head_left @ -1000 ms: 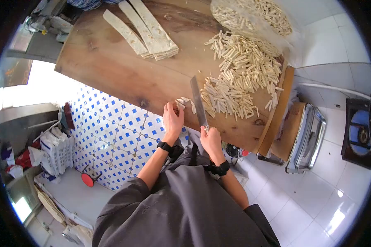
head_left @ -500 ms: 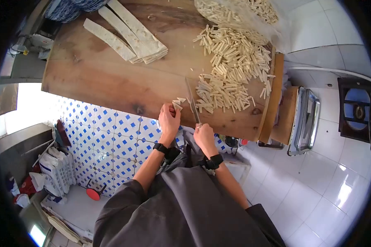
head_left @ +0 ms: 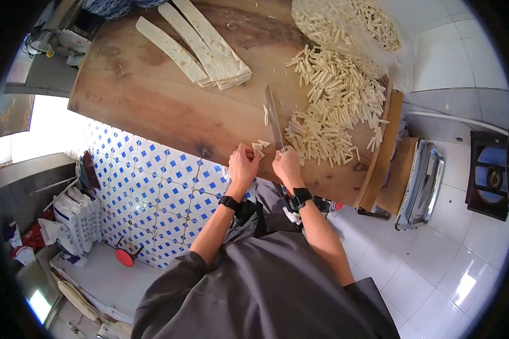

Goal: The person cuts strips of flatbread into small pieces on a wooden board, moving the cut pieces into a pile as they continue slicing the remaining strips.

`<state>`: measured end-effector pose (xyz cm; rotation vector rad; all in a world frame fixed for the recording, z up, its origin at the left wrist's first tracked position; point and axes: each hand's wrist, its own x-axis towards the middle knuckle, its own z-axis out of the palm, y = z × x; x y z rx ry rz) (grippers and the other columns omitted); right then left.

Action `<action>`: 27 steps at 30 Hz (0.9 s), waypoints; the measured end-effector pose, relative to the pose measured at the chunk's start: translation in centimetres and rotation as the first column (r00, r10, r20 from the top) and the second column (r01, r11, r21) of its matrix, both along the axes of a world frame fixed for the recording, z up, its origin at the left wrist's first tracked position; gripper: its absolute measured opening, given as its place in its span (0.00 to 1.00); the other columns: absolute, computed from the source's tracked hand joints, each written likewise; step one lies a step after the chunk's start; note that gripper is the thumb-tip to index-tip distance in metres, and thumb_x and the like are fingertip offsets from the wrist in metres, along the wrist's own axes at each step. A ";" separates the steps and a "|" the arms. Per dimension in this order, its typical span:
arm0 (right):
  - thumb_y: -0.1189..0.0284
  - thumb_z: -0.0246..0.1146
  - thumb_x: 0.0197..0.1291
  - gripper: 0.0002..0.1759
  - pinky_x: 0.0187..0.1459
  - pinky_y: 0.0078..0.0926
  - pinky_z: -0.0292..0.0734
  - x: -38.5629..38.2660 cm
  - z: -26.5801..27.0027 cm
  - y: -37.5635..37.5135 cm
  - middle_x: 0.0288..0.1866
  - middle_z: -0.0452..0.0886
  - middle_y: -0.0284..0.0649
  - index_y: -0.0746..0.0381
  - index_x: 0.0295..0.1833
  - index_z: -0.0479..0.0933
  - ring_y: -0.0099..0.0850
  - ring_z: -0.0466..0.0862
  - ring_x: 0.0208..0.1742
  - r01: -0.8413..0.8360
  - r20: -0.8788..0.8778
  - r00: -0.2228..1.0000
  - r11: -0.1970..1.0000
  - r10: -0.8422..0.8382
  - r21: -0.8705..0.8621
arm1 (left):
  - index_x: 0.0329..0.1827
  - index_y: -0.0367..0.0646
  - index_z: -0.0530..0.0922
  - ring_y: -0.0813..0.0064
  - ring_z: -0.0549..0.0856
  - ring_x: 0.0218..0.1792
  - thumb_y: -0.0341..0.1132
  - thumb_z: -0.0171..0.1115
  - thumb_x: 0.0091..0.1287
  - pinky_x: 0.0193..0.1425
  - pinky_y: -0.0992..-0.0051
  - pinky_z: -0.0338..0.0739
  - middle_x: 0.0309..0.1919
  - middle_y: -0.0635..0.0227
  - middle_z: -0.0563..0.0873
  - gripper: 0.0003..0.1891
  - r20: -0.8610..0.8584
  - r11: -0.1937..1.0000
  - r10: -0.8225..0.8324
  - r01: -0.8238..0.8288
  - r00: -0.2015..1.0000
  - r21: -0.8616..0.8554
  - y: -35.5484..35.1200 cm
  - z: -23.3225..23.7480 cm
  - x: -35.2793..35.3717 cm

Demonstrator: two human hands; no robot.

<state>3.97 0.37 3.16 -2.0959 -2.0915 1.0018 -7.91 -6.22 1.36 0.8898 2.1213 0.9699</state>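
Observation:
My right hand [head_left: 287,167] is wrapped round the handle of a knife [head_left: 275,118], its long blade pointing away from me over the wooden board. Close to its left, my left hand [head_left: 244,166] has its fingers bent and pressed together on small triangular flatbread pieces [head_left: 258,148] near the board's front edge. A few thin cut slivers [head_left: 266,114] lie against the blade's left side. Right of the knife spreads a large heap of short cut flatbread strips [head_left: 336,104]. Stacked long flatbread strips [head_left: 220,65] rest farther back on the left.
The wooden board [head_left: 136,96] has a raised wooden edge [head_left: 382,152] at its right. A clear plastic bag [head_left: 345,25] of cut strips sits at the back. Metal trays [head_left: 421,183] stand beyond the right edge. A red round stool [head_left: 124,257] is on the floor, lower left.
My right hand and the knife have moved forward across the board. Slivers now show beside the blade. My left hand stays at the triangular pieces, while the whole view has shifted slightly.

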 end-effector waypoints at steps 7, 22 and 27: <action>0.64 0.61 0.62 0.21 0.37 0.50 0.78 -1.9 4.1 3.4 0.27 0.81 0.62 0.73 0.28 0.78 0.57 0.83 0.34 0.113 -0.051 0.990 0.943 -0.135 -0.312 | 0.33 0.37 0.77 0.61 0.86 0.29 0.33 0.66 0.59 0.36 0.67 0.80 0.26 0.58 0.86 0.08 0.001 0.996 0.064 -0.064 0.998 0.068 -0.5 -1.0 0.1; 0.60 0.62 0.63 0.26 0.31 0.52 0.74 2.3 5.8 -7.6 0.21 0.76 0.63 0.73 0.22 0.76 0.61 0.81 0.30 0.000 -0.100 0.995 0.996 0.009 0.085 | 0.31 0.36 0.79 0.61 0.86 0.27 0.36 0.67 0.59 0.35 0.68 0.79 0.25 0.59 0.86 0.11 0.018 0.973 0.189 -0.190 0.982 0.130 -1.3 0.6 0.6; 0.60 0.61 0.64 0.26 0.33 0.51 0.77 1.4 6.2 -7.9 0.21 0.77 0.63 0.72 0.22 0.76 0.60 0.81 0.30 -0.073 -0.015 0.997 0.988 0.076 0.134 | 0.29 0.36 0.80 0.61 0.86 0.29 0.37 0.67 0.59 0.36 0.67 0.79 0.27 0.59 0.86 0.11 0.006 0.977 0.178 -0.177 0.984 0.119 -1.4 0.3 0.8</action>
